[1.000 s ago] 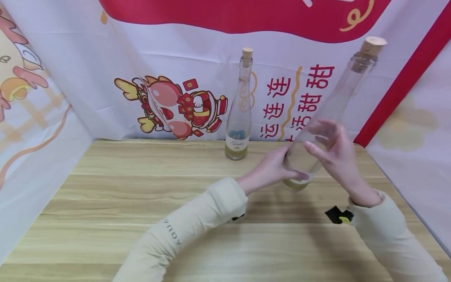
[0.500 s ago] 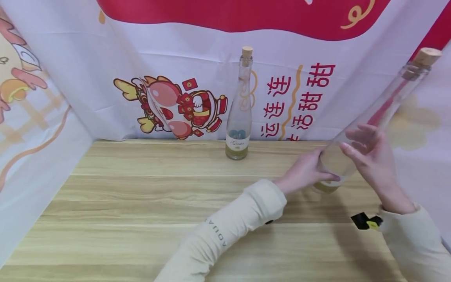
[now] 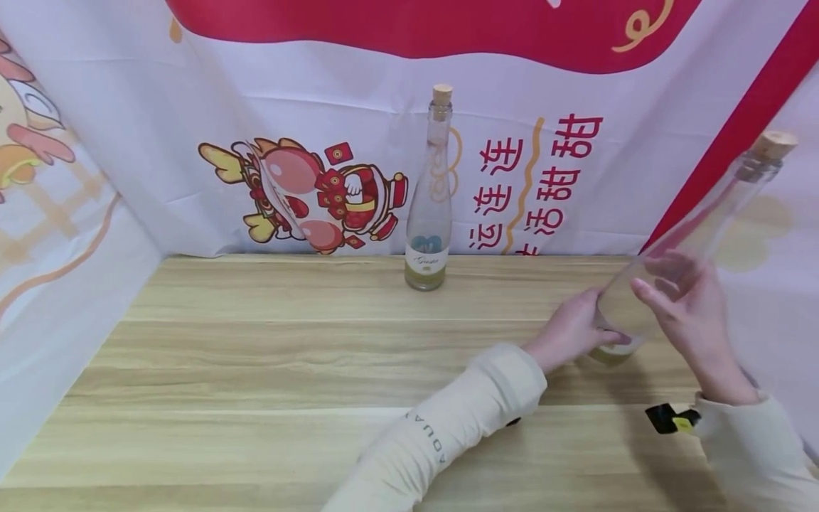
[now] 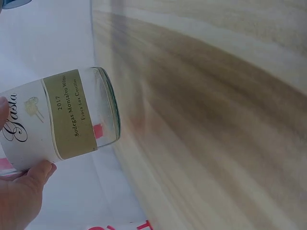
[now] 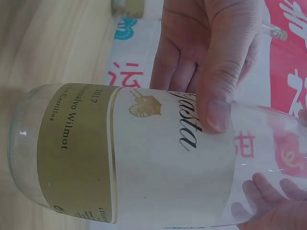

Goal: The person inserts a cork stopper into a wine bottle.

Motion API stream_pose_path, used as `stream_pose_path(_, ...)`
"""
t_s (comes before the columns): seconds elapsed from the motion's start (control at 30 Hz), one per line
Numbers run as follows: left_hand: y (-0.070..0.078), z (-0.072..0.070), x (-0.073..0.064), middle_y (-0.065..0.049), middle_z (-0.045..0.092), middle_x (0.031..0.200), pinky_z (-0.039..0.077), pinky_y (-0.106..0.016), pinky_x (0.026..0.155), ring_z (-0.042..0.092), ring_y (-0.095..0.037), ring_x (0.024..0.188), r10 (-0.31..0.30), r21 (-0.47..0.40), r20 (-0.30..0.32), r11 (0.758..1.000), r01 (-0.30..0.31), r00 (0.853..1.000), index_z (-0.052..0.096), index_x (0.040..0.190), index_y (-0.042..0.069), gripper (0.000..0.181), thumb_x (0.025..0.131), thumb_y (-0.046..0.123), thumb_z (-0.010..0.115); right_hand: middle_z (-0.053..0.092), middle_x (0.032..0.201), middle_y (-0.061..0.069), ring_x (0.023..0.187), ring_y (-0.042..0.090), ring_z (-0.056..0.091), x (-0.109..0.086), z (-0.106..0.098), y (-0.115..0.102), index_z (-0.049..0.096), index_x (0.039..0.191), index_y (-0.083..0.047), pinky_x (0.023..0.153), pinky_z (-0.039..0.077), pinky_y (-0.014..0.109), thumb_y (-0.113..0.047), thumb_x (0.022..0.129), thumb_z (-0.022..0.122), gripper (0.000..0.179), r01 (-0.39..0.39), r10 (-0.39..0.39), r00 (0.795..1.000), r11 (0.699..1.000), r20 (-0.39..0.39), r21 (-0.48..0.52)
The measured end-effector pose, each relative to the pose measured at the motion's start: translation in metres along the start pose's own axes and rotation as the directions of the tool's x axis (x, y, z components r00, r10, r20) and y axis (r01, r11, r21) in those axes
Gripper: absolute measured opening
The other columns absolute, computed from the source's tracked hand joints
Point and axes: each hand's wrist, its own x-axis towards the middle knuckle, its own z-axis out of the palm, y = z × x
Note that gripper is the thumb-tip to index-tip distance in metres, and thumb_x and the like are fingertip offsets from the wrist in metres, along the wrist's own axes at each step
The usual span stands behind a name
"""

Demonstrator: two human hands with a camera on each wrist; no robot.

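A clear glass wine bottle (image 3: 678, 235) with a cork (image 3: 775, 144) leans to the right between the two hands. Its white and olive label (image 5: 172, 153) shows in the right wrist view. The left hand (image 3: 572, 327) grips the lower body, its thumb across the label. Higher up, the right hand (image 3: 691, 313) holds the other side, with fingers behind the glass. The bottle's base (image 4: 108, 108) appears raised over the table. A second corked wine bottle (image 3: 427, 213) stands upright at the back of the table, apart from both hands.
The wood-grain table (image 3: 256, 370) reaches back to a white backdrop (image 3: 333, 78) with red lettering and a cartoon figure (image 3: 313, 192). White cloth panels close in the left and right sides. A black and yellow piece (image 3: 672, 419) sits at the right cuff.
Both hands have carried the held bottle to the right, away from the standing one. It leans further right, and in the last half second it has come down slightly.
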Motion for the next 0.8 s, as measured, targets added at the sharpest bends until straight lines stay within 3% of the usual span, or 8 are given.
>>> stream_pose_path(0.3,-0.008,0.010,-0.003,0.010,0.059,0.111,0.039,-0.007,0.081,0.052,0.003,0.097,0.033,0.016,0.009,0.999,-0.033,0.999,0.049,0.124,0.017,0.064,0.069,0.030,0.079,0.057,0.094,-0.021,0.089,-0.002,0.054,-0.008,0.004,0.014,0.048,0.112,-0.018,0.077,0.042,0.004,0.007,0.077,0.065,0.046,-0.027,0.027,1.000,0.999,-0.002,0.035)
stream_pose_path(0.53,-0.010,0.013,-0.002,0.009,0.060,0.108,0.039,-0.006,0.077,0.053,0.004,0.092,0.061,0.060,0.028,0.996,-0.062,0.998,0.049,0.124,0.015,0.063,0.071,0.034,0.077,0.060,0.097,-0.014,0.093,0.000,0.054,-0.012,0.003,0.019,0.042,0.117,-0.015,0.078,0.042,0.006,0.011,0.077,0.062,0.052,-0.071,0.076,0.997,0.983,-0.019,0.168)
stream_pose_path(0.7,-0.017,0.005,-0.007,0.010,0.061,0.102,0.039,-0.006,0.075,0.054,0.005,0.089,0.071,-0.048,0.054,0.996,-0.069,0.996,0.053,0.118,0.017,0.052,0.073,0.033,0.075,0.054,0.102,-0.019,0.100,-0.002,0.049,-0.010,-0.001,0.018,0.037,0.125,-0.015,0.092,0.038,0.012,0.002,0.081,0.064,0.054,-0.130,0.126,0.991,0.988,0.043,0.088)
stream_pose_path(0.73,-0.019,0.002,-0.010,0.010,0.061,0.102,0.039,-0.006,0.076,0.054,0.004,0.090,0.068,-0.053,0.060,0.996,-0.065,0.996,0.053,0.117,0.017,0.051,0.074,0.035,0.074,0.053,0.102,-0.018,0.098,-0.001,0.048,-0.010,-0.002,0.016,0.039,0.123,-0.014,0.092,0.038,0.013,0.000,0.080,0.065,0.052,-0.145,0.144,0.989,0.988,0.029,0.060)
stream_pose_path(0.8,-0.022,-0.007,-0.015,0.008,0.061,0.109,0.040,-0.008,0.080,0.055,0.001,0.097,0.054,-0.016,0.068,0.998,-0.053,0.996,0.053,0.120,0.015,0.053,0.076,0.039,0.071,0.050,0.104,-0.014,0.099,0.001,0.046,-0.010,-0.003,0.009,0.038,0.123,-0.013,0.093,0.037,0.013,-0.001,0.079,0.067,0.054,-0.193,0.201,0.979,0.973,-0.048,0.124)
